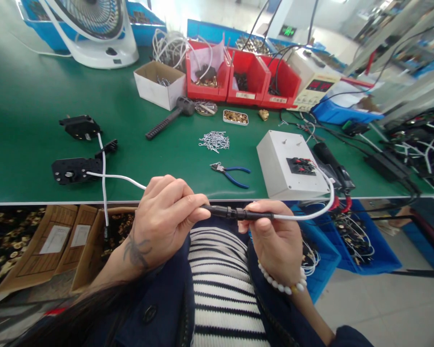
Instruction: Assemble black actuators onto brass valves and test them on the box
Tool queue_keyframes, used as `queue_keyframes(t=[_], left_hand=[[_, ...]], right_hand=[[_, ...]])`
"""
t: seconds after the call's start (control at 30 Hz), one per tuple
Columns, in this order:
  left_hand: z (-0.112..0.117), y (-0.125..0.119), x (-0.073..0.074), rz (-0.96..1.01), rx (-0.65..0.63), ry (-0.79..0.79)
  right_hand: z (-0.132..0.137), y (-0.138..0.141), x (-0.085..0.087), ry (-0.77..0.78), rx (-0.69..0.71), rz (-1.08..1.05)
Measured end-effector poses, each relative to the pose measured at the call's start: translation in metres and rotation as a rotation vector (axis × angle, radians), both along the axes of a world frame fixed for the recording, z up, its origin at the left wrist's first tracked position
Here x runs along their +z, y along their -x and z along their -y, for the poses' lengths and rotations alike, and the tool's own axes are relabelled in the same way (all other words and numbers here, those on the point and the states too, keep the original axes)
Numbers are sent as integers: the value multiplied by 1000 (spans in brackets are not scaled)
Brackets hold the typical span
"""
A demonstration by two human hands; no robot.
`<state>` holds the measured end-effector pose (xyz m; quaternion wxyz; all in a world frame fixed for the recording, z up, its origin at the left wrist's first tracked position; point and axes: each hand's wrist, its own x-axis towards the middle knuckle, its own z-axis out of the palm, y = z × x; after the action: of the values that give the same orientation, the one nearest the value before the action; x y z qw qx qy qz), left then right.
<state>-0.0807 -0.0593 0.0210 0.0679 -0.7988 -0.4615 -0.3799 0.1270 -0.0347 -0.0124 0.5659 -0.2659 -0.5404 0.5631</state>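
Two black cable connectors meet end to end in front of me, over the table's front edge. My left hand is closed round the left connector, whose white cable runs to a black device on the table. Between the thumb and fingers of my right hand is the right connector; its white cable bends up to a grey box with terminals and switches. A second black device lies behind the first, its cable hanging over the edge.
Blue-handled pliers, a pile of metal clips, a black mallet and a tin of brass parts lie on the green table. Red bins, a white carton, a power supply and a fan stand behind.
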Motion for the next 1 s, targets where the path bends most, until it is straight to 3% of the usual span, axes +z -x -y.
queue_keyframes(t=[0.3, 0.43, 0.5, 0.6, 0.7, 0.73, 0.8, 0.87, 0.93, 1.0], left_hand=[[-6, -12, -8, 13, 25, -25], [-13, -5, -17, 24, 105, -9], [-14, 17, -19, 68, 323, -48], [-6, 73, -21, 110, 882, 16], [9, 134, -26, 212, 1215, 204], [13, 151, -29, 248, 1254, 281], [15, 177, -35, 305, 1232, 464], [13, 188, -40, 355, 1221, 553], [8, 188, -43, 412, 1247, 558], [3, 181, -46, 455, 1277, 522]], right_hand=[[-3, 7, -4, 78, -36, 0], [-7, 0, -27, 253, 94, 79], [-8, -9, -47, 375, 140, 177], [-10, -30, -67, 463, 254, 509], [-16, -53, -59, 360, 430, 760], [-20, -60, -51, 305, 439, 771], [-36, -72, -31, 170, 283, 718], [-64, -83, -10, 13, -44, 659], [-103, -92, 5, -132, -376, 670], [-146, -100, 13, -245, -600, 786]])
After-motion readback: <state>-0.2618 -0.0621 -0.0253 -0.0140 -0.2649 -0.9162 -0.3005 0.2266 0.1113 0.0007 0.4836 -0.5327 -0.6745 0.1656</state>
